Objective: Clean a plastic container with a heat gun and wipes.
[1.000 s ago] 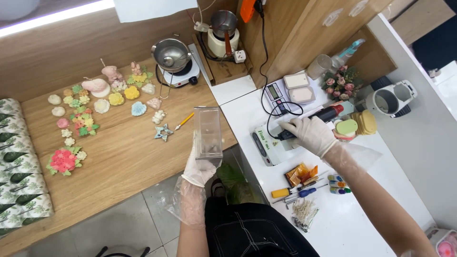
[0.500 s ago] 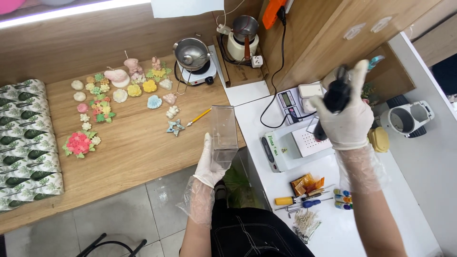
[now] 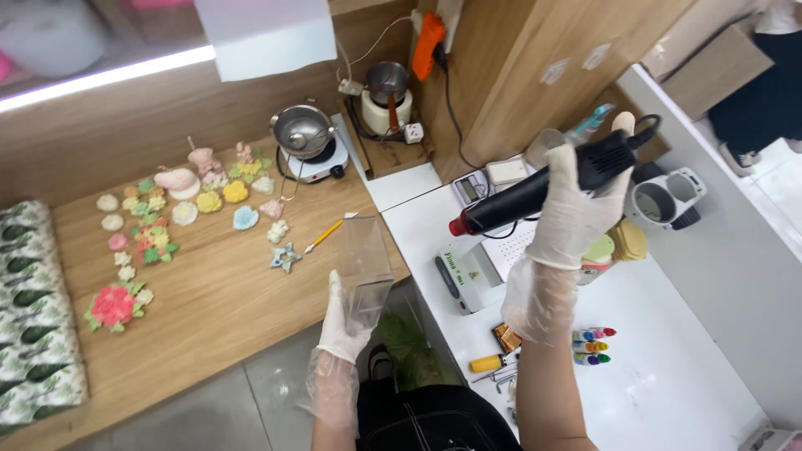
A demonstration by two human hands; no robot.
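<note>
Heat gun [image 3: 543, 188] now raised in right hand [image 3: 576, 209] clenched around it, left hand [image 3: 347, 321] still gripping clear box [image 3: 365, 263]

Clear box [image 3: 364, 260] left of heat gun [image 3: 543, 185], moulded shapes [image 3: 180, 219] farther left

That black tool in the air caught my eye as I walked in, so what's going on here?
A person in thin clear gloves holds a black heat gun raised in the right hand, red nozzle pointing left. The left hand holds a clear plastic box upright at the edge of the wooden table, where small pastel flower shapes lie. A scale sits on the white counter.
</note>
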